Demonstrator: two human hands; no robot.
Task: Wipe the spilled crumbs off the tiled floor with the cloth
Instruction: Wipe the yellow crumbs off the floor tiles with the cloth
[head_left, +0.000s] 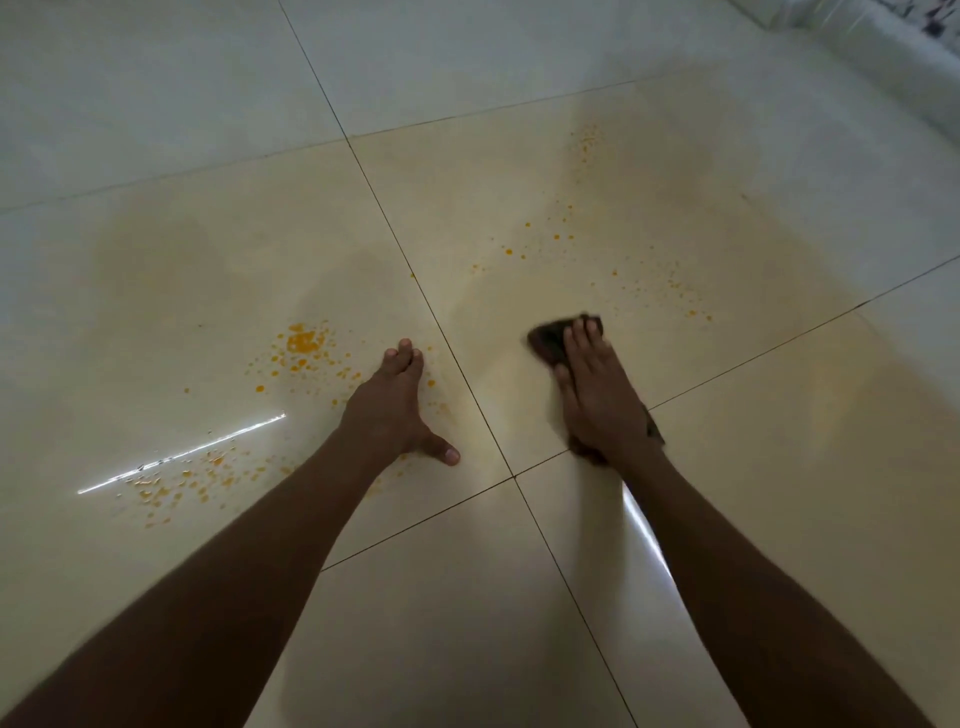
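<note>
Orange crumbs lie scattered over the cream tiled floor. A dense patch sits left of centre, a thinner scatter lies nearer at the left, and fine specks spread over the right tile. My right hand lies flat with straight fingers on a dark brown cloth, pressing it to the floor. The cloth shows past the fingertips and at the wrist. My left hand rests flat on the floor, thumb spread, among crumbs beside the dense patch.
Dark grout lines cross between my hands. A white ledge or wall base runs along the far right corner. A bright light streak reflects on the floor at the left.
</note>
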